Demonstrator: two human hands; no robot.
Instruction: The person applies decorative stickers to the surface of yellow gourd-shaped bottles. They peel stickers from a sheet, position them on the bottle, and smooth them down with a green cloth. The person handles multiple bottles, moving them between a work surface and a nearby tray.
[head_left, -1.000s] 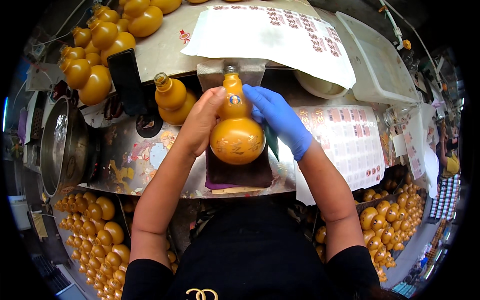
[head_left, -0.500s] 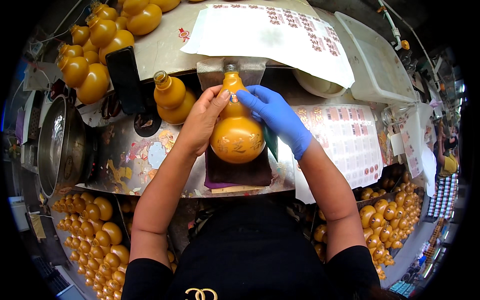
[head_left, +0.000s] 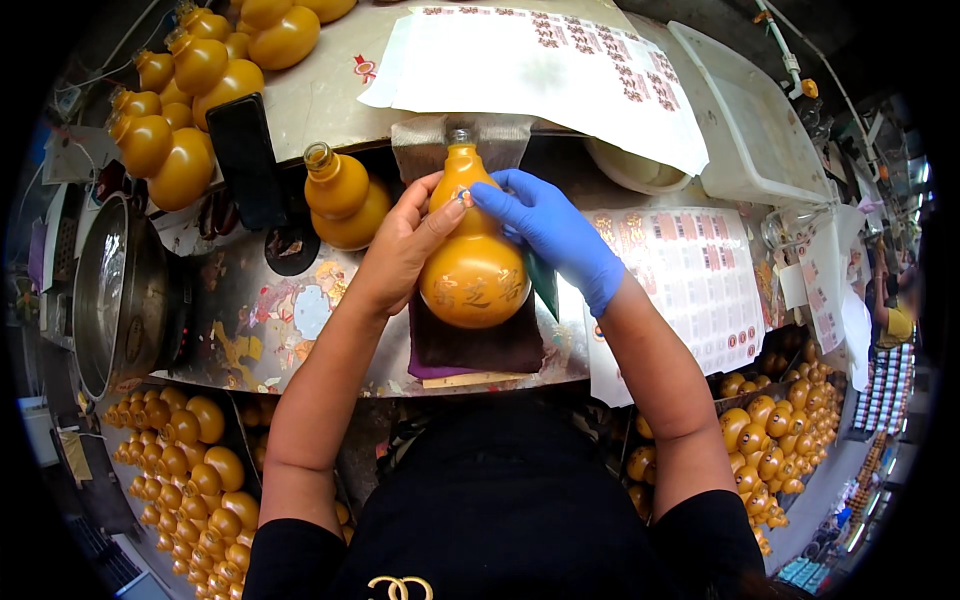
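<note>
A glossy amber gourd-shaped bottle [head_left: 478, 275] lies tilted on a dark padded cloth [head_left: 478, 350], its glass mouth pointing away from me. My bare left hand [head_left: 415, 235] wraps its left side, with the thumb on the narrow part. From the right, my right hand [head_left: 555, 230], in a blue glove, grips the bottle, thumb on its upper bulb. Between the two thumbs shows a small colourful sticker [head_left: 465, 197]. Gold lettering runs across the lower bulb. The fingers behind the bottle are hidden.
Another gourd bottle [head_left: 345, 205] stands to the left, beside a propped black phone [head_left: 245, 155]. A metal pan [head_left: 105, 295] is farther left. Sticker sheets [head_left: 680, 290] lie right, with a white sheet [head_left: 450, 65] behind. Crates of gourd bottles [head_left: 195, 480] flank me below the table.
My left thumb has slid slightly down and right along the bottle, near the sticker. Both hands keep their hold, and the bottle has barely moved.
</note>
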